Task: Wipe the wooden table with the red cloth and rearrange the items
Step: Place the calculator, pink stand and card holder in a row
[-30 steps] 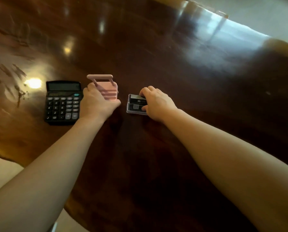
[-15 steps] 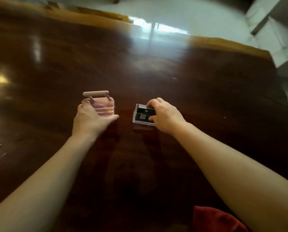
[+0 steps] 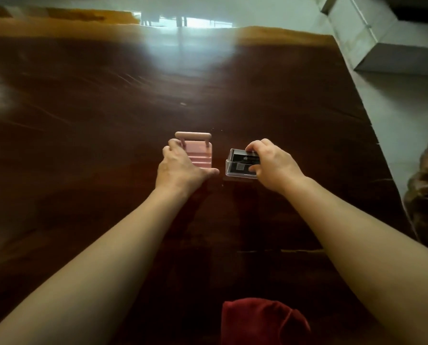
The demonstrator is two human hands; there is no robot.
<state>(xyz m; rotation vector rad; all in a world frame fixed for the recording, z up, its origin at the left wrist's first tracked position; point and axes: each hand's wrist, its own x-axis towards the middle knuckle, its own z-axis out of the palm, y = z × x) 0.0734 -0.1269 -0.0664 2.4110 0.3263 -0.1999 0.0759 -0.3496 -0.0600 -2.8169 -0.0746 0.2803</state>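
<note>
I see the left hand point(image 3: 180, 170) curled around a small pink ribbed box point(image 3: 200, 155) with a top handle, thumb under its near edge. Just to its right, the right hand point(image 3: 274, 165) pinches a clear case point(image 3: 240, 163) with dark contents, fingertips on the far edge, thumb on the near. Both sit on or just over the dark wooden table point(image 3: 83, 120), can't tell which. Red cloth point(image 3: 262, 319) lies bunched well behind both hands, between the forearms.
</note>
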